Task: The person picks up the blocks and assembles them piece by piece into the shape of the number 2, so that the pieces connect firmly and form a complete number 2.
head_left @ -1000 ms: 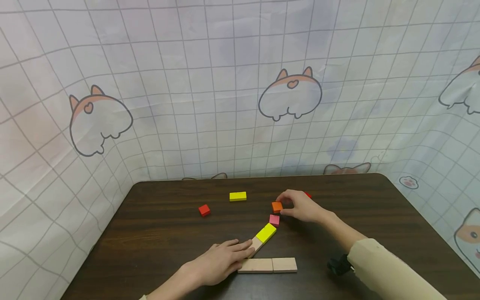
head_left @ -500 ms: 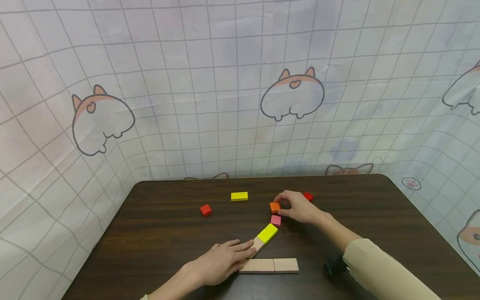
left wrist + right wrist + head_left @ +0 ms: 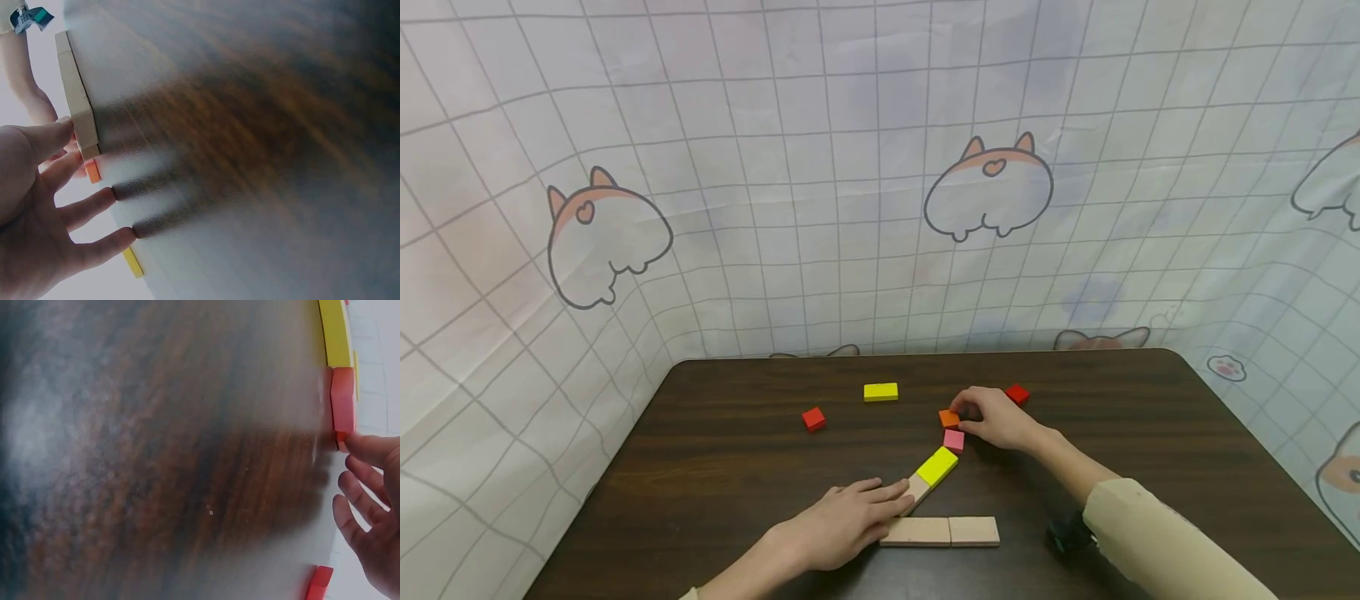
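Observation:
Between thumb and fingertips my right hand (image 3: 996, 418) pinches a small orange block (image 3: 948, 418), right at the far edge of a pink block (image 3: 953, 441). In the right wrist view the pink block (image 3: 343, 400) mostly hides the orange one. Nearer me, a yellow block (image 3: 937, 467) and a plain wooden block (image 3: 915, 492) continue the slanting line. My left hand (image 3: 842, 525) lies with fingers spread, its fingertips on the slanting wooden block and by the left end of two flat wooden blocks (image 3: 915, 532) set end to end.
A red block (image 3: 814, 419) lies at the left, and a yellow block (image 3: 881, 392) sits near the back edge of the dark table (image 3: 700, 467). Another red block (image 3: 1017, 394) is just behind my right hand. A patterned cloth (image 3: 820, 208) hangs behind the table.
My right hand has shifted the orange block slightly left and closer to the pink block. The left hand has stayed in place. The head view has turned slightly left.

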A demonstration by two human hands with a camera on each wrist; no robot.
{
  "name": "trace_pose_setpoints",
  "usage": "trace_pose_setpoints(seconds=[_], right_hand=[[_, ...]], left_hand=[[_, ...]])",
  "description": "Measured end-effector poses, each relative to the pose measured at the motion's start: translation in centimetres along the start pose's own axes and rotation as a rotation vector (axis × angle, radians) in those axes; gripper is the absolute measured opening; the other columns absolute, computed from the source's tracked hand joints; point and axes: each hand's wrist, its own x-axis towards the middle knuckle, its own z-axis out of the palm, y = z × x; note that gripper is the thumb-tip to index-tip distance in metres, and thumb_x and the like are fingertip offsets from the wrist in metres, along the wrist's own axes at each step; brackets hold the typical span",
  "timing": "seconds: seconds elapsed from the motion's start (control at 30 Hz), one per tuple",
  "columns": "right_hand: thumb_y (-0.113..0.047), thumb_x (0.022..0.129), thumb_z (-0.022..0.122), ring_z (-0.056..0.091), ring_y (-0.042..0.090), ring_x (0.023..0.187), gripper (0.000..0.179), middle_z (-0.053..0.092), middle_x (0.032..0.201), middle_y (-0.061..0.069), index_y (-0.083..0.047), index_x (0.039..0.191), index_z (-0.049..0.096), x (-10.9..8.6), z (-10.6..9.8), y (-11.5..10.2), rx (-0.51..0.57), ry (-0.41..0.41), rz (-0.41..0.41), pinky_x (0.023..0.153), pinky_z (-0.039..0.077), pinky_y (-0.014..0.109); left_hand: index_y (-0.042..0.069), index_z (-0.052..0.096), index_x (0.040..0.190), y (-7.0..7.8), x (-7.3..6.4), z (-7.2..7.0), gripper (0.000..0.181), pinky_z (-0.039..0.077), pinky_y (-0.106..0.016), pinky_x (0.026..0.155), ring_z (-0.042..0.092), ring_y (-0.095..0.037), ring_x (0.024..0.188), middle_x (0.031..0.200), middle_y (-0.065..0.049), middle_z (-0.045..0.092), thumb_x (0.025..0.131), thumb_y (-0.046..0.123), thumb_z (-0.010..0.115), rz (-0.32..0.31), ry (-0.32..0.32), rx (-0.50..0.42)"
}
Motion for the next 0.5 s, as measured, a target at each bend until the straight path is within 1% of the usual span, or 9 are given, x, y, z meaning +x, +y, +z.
trace_pose_setpoints(seconds=[0.13, 0.37, 0.5], right_hand=[[-0.006, 0.091, 0.078, 0.054, 0.016, 0.084, 0.025, 0.068, 0.106, 0.003, -0.006, 0.116, 0.071, 0.07, 0.14, 0.15, -0.007, 0.000, -0.004, 0.076, 0.051, 0.030], [-0.007, 0.091, 0.078, 0.054, 0.015, 0.082, 0.025, 0.068, 0.105, 0.002, -0.006, 0.115, 0.072, -0.04, 0.18, 0.35, -0.021, 0.001, -0.018, 0.075, 0.051, 0.030], [-0.007, 0.091, 0.078, 0.055, 0.015, 0.083, 0.026, 0.069, 0.106, 0.002, -0.007, 0.116, 0.072, -0.15, 0.21, 0.38, -0.019, -0.009, -0.012, 0.076, 0.052, 0.029]], left_hand=[[0.029, 0.044, 0.158, 0.00, 0.00, -0.02, 0.053, 0.047, -0.065, 0.096, 0.045, -0.032, 0.141, 0.163, 0.009, 0.035, 0.107, 0.027, 0.058, 0.003, -0.001, 0.002], [0.029, 0.044, 0.158, 0.02, -0.04, -0.06, 0.053, 0.047, -0.064, 0.097, 0.045, -0.032, 0.141, 0.163, 0.009, 0.035, 0.107, 0.027, 0.058, 0.006, 0.002, 0.012], [0.029, 0.044, 0.158, -0.02, -0.06, -0.04, 0.053, 0.046, -0.064, 0.097, 0.045, -0.032, 0.142, 0.163, 0.009, 0.035, 0.107, 0.027, 0.058, 0.003, 0.003, 0.013]])
